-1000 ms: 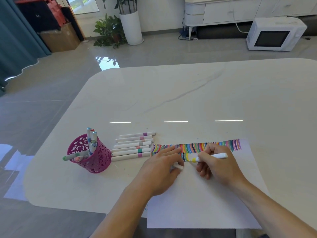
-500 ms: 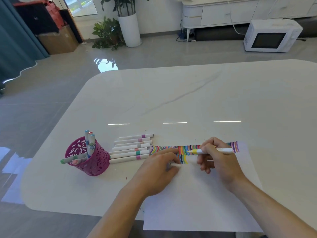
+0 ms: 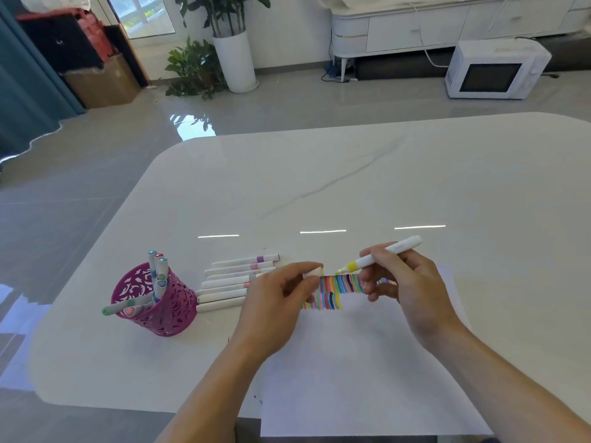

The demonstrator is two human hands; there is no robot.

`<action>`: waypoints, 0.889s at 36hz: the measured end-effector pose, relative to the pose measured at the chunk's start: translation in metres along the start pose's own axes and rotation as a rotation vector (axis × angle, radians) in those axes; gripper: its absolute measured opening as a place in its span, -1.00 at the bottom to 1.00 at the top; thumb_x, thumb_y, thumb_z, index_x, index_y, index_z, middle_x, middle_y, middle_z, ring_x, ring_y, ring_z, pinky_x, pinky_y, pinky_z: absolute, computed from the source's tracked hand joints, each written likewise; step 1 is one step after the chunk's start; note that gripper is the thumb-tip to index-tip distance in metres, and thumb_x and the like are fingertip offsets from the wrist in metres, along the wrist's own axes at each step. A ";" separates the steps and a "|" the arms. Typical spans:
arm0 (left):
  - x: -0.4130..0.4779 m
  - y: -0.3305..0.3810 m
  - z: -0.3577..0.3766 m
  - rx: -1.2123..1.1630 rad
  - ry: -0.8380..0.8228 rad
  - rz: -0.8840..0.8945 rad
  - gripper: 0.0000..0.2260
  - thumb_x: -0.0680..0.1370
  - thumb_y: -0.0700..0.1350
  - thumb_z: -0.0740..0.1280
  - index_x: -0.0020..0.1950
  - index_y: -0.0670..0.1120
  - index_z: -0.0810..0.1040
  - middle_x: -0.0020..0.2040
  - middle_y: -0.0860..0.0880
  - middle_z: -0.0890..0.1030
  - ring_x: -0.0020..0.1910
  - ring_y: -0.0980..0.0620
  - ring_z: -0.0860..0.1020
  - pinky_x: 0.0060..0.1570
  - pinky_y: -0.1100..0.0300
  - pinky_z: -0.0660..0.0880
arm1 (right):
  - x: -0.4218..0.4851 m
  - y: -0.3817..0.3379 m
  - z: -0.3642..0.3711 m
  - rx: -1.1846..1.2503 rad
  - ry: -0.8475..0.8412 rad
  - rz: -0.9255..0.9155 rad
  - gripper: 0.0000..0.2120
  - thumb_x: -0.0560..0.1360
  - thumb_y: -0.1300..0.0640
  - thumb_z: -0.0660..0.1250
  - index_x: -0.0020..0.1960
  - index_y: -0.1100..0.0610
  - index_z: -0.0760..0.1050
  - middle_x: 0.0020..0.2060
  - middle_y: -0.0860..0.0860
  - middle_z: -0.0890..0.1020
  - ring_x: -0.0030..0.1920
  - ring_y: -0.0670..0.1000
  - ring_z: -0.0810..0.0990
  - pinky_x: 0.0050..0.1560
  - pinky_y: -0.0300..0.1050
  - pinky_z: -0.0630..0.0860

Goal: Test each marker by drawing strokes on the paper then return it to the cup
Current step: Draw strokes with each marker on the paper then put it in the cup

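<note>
Right hand (image 3: pixel 412 292) grips a yellow marker (image 3: pixel 388 251) mid-barrel, fingers curled round it. The uncapped tip points left and down, over the far edge of the paper (image 3: pixel 367 362); can't tell if the tip touches. Left hand (image 3: pixel 275 302) pinches a white cap (image 3: pixel 312 272) between thumb and fingers, near the tip but apart from it. Both hands hover over the paper's far-left part, with a small gap between them.

Strokes (image 3: pixel 339 284) run in a coloured band along the paper's far edge, with a shorter second row under it at the left. The paper's near edge hangs over the tabletop's (image 3: pixel 351 187) near edge.

Pink cup (image 3: pixel 160 305) stands upright at the left, close to the rounded near-left corner and well apart from the paper. It holds several markers; one leans out over the left rim. A row of capped markers (image 3: pixel 236 282) lies flat between cup and paper, its right ends hidden behind the left hand. Its left ends are just beside the cup; contact unclear.

The tabletop runs on far and right beyond the hands. On the floor past it are a microwave (image 3: pixel 492 71) and a plant (image 3: pixel 224 43).
</note>
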State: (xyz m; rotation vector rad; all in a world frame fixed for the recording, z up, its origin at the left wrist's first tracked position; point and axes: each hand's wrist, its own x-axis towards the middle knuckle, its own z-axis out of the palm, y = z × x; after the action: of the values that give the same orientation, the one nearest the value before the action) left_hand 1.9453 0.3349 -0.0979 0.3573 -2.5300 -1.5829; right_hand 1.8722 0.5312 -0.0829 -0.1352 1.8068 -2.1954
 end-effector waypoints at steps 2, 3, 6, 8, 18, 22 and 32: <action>0.001 0.001 0.001 -0.060 -0.007 -0.031 -0.83 0.58 -0.13 0.41 0.14 0.07 0.67 -0.19 0.10 0.71 -0.17 0.12 0.69 -0.06 0.22 0.59 | -0.002 -0.003 0.003 0.007 -0.010 -0.024 -0.75 0.66 0.19 0.28 -0.15 0.16 0.64 -0.34 0.15 0.64 -0.35 0.07 0.58 -0.37 -0.13 0.55; 0.001 0.001 0.001 -0.086 -0.009 -0.042 -0.84 0.58 -0.14 0.41 0.14 0.05 0.67 -0.18 0.08 0.71 -0.16 0.11 0.70 -0.06 0.21 0.59 | -0.003 -0.004 0.003 0.006 -0.012 -0.043 -0.77 0.66 0.19 0.28 -0.14 0.17 0.61 -0.33 0.15 0.65 -0.35 0.07 0.59 -0.36 -0.13 0.55; 0.001 0.003 0.002 -0.150 -0.010 -0.058 -0.85 0.59 -0.17 0.40 0.13 0.01 0.67 -0.17 0.05 0.73 -0.16 0.10 0.71 -0.13 0.31 0.55 | -0.004 -0.004 0.004 0.021 -0.003 -0.084 -0.86 0.67 0.20 0.28 -0.03 0.23 0.50 -0.31 0.17 0.67 -0.34 0.09 0.60 -0.34 -0.11 0.57; 0.000 0.005 0.002 -0.175 -0.016 -0.063 -0.85 0.59 -0.18 0.39 0.12 -0.01 0.67 -0.16 0.03 0.73 -0.17 0.08 0.70 -0.17 0.35 0.53 | -0.004 -0.005 0.004 0.027 -0.007 -0.085 -0.88 0.67 0.20 0.28 -0.02 0.24 0.48 -0.30 0.18 0.67 -0.33 0.11 0.61 -0.34 -0.11 0.58; -0.001 0.008 0.005 -0.132 -0.087 -0.034 -0.86 0.59 -0.15 0.39 0.09 0.02 0.71 -0.18 0.03 0.71 -0.19 0.03 0.67 -0.08 0.20 0.62 | -0.007 0.005 0.009 -0.040 -0.091 -0.050 -0.86 0.65 0.20 0.32 0.02 0.29 0.48 -0.26 0.19 0.69 -0.29 0.15 0.64 -0.29 -0.07 0.63; -0.002 0.007 0.004 -0.137 -0.081 -0.036 -0.86 0.59 -0.13 0.39 0.09 0.03 0.71 -0.19 0.05 0.71 -0.21 0.07 0.67 -0.09 0.23 0.61 | -0.007 0.008 0.008 -0.039 -0.094 -0.052 -0.86 0.64 0.18 0.34 0.00 0.27 0.51 -0.27 0.18 0.70 -0.29 0.14 0.65 -0.28 -0.09 0.63; -0.007 0.009 0.008 -0.092 -0.019 -0.026 -0.84 0.58 -0.18 0.40 0.00 0.07 0.72 -0.21 0.09 0.72 -0.20 0.08 0.68 -0.14 0.29 0.59 | -0.008 0.011 0.010 -0.007 -0.063 -0.015 -0.89 0.62 0.23 0.35 -0.02 0.29 0.51 -0.29 0.19 0.71 -0.29 0.15 0.68 -0.27 -0.07 0.66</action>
State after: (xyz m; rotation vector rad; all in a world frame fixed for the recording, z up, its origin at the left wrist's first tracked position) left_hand 1.9486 0.3471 -0.0931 0.3680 -2.4652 -1.7139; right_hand 1.8843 0.5223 -0.0904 -0.2186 1.7856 -2.1699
